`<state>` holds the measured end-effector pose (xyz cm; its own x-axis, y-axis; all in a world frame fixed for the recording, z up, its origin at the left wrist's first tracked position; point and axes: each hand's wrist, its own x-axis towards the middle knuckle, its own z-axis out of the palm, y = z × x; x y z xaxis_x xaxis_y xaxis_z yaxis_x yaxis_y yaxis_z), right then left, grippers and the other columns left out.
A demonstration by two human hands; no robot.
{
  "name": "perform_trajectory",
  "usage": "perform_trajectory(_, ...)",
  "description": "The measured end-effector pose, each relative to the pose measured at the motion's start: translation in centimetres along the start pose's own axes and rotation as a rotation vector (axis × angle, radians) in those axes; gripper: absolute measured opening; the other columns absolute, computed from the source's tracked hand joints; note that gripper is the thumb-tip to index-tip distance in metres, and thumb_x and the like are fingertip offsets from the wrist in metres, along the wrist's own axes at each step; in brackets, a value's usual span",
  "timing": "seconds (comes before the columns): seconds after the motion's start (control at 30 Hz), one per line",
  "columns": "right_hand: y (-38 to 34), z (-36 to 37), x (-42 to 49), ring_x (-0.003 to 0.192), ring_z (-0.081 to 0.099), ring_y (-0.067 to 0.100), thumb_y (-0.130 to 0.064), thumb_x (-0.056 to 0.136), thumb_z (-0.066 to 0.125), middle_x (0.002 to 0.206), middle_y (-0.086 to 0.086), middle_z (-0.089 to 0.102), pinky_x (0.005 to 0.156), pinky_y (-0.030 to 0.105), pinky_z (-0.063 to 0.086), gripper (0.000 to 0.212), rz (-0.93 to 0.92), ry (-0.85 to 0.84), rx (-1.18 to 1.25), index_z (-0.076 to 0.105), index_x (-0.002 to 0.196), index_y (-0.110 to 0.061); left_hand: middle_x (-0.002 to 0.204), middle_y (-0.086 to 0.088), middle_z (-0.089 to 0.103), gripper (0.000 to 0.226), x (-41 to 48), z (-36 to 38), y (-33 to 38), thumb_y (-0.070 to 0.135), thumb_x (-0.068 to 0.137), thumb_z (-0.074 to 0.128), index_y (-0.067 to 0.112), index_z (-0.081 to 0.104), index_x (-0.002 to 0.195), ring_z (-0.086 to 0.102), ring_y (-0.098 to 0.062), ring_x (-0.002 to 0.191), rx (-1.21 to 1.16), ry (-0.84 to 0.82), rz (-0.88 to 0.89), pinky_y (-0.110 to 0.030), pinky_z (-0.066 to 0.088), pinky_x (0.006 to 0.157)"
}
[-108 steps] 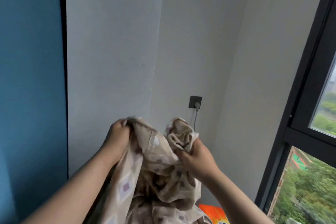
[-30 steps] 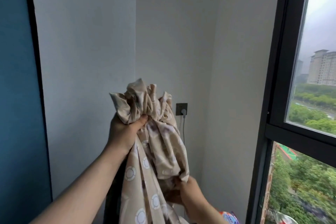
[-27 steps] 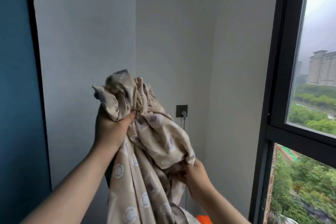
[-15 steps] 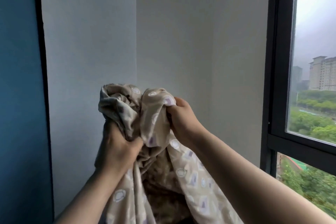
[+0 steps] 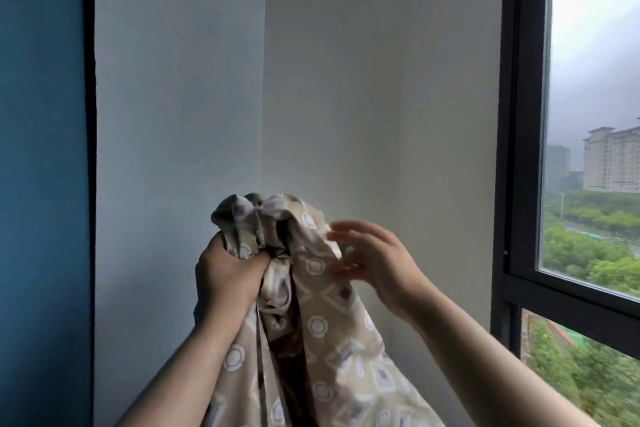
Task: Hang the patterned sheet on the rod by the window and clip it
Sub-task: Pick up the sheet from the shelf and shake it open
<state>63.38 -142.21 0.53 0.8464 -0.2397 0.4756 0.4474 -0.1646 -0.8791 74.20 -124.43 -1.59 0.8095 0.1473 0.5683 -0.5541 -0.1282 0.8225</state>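
left hand (image 5: 228,274) raised, fist gripping the bunched patterned sheet (image 5: 311,305); right hand (image 5: 374,260) just beside the cloth, blurred fingers spread, holding nothing.

A single head-worn wide-angle camera faces forward at a wall corner (image 5: 265,80), window (image 5: 588,114) at right

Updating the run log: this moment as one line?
left hand: grips bunched patterned sheet | right hand: open, at sheet | rod: not in view | stage: unhung
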Motion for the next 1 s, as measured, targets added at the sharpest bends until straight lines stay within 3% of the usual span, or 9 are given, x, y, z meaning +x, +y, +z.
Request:
perform_trajectory(0.07,4.7,-2.6,-2.7,0.070,0.067,0.007,-0.020,0.095,0.061,0.107,0.004,0.068,0.068,0.028,0.056,0.027,0.027,0.062,-0.202,0.062,0.121,-0.016,0.070,0.004,0.067,0.019,0.3,-0.3,-0.1,0.032,0.066,0.073,0.021,0.061,0.077,0.064,-0.019,0.070,0.023,0.003,-0.003,-0.029,0.047,0.057)
perform_trajectory(0.17,11.3,-3.5,-7.1,0.114,0.061,0.004,-0.052,0.081,0.072,0.122,-0.004,0.068,0.100,0.030,0.047,0.054,0.151,-0.215,-0.371,0.064,0.125,-0.023,0.067,0.002,0.067,0.020,0.4,-0.6,-0.1,0.033,0.067,0.073,0.019,0.061,0.075,0.063,-0.019,0.067,0.049,-0.024,-0.004,-0.028,0.045,0.055)
perform_trajectory(0.27,12.5,-2.5,-8.5,0.085,0.061,0.003,-0.072,0.063,0.074,0.081,0.000,0.068,0.074,0.024,0.043,0.071,0.200,-0.185,-0.318,0.071,0.082,-0.003,0.068,0.000,0.066,0.023,0.2,-0.6,0.2,0.040,0.071,0.069,0.019,0.059,0.073,0.062,-0.022,0.067,0.106,-0.088,-0.047,-0.029,0.045,0.056)
perform_trajectory(0.33,11.4,-2.2,-7.3,0.076,0.061,0.019,-0.070,0.050,0.082,0.081,0.012,0.065,0.070,0.031,0.048,0.077,0.197,-0.058,-0.100,0.068,0.081,-0.001,0.071,-0.002,0.066,0.034,0.1,-0.5,0.1,0.054,0.075,0.061,0.020,0.060,0.073,0.062,-0.024,0.068,0.183,-0.151,-0.076,-0.030,0.048,0.059)
perform_trajectory(0.43,7.3,-0.7,-4.1,0.100,0.064,0.032,-0.053,0.054,0.086,0.110,0.021,0.065,0.087,0.043,0.051,0.083,0.081,0.003,0.314,0.061,0.119,-0.009,0.070,0.001,0.067,0.056,-0.9,-0.5,-0.5,0.074,0.064,0.043,0.023,0.064,0.074,0.063,-0.022,0.069,0.248,-0.231,-0.099,-0.029,0.046,0.058)
perform_trajectory(0.6,3.3,2.3,-1.2,0.104,0.063,0.002,-0.035,0.080,0.072,0.120,0.002,0.058,0.088,0.018,0.048,0.041,-0.111,-0.078,-0.073,0.065,0.120,-0.033,0.074,-0.002,0.075,0.036,-2.9,-1.2,-0.9,0.035,0.052,0.074,0.012,0.072,0.081,0.072,-0.022,0.076,-0.152,-0.344,-0.128,-0.043,0.057,0.076)
perform_trajectory(0.77,2.9,3.9,0.4,0.104,0.065,0.023,-0.045,0.088,0.060,0.113,0.028,0.066,0.098,0.041,0.048,0.049,0.098,-0.046,0.029,0.070,0.111,-0.003,0.112,-0.020,0.069,0.093,-3.1,-2.8,-2.1,0.045,0.041,0.092,0.003,0.060,0.118,0.065,-0.034,0.108,-0.699,-0.663,-0.145,-0.046,0.046,0.096)
perform_trajectory(0.87,2.7,3.5,1.0,0.100,0.067,0.034,-0.046,0.099,0.031,0.107,0.025,0.069,0.093,0.042,0.048,0.065,0.298,-0.134,0.372,0.069,0.111,0.005,0.123,0.002,0.067,0.090,-2.9,-3.0,-2.4,0.068,0.043,0.084,0.025,0.061,0.119,0.061,-0.015,0.117,-0.540,-0.683,-0.051,-0.039,0.042,0.104)
perform_trajectory(1.0,2.4,3.8,1.3,0.069,0.059,0.029,-0.060,0.092,0.031,0.085,0.022,0.064,0.066,0.035,0.045,0.075,0.314,-0.157,0.515,0.070,0.093,0.005,0.111,0.017,0.070,0.082,-3.9,-1.8,-2.5,0.067,0.042,0.086,0.053,0.054,0.116,0.064,-0.007,0.109,-0.188,-0.609,-0.004,-0.039,0.048,0.099)
